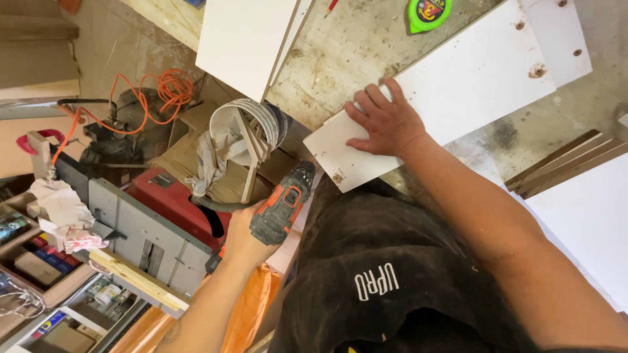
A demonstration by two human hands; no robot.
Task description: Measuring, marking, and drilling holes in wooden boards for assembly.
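My right hand (387, 123) lies flat, palm down, on the near end of a long white board (477, 78) that rests on a stained workbench (347, 52). The board has several screw holes, and one chipped hole sits near its corner, close to my thumb. My left hand (243, 230) grips the handle of an orange and black cordless drill (282, 204), held below the bench edge beside my dark shirt. The drill's chuck points up toward the board's corner and does not touch it.
A green tape measure (428, 13) lies at the bench's far side. A second white panel (248, 39) overhangs the bench. Below on the left are a white bucket with wood offcuts (252, 131), an orange cord (157, 91) and a grey table saw (144, 232). Thin boards (562, 163) are stacked at the right.
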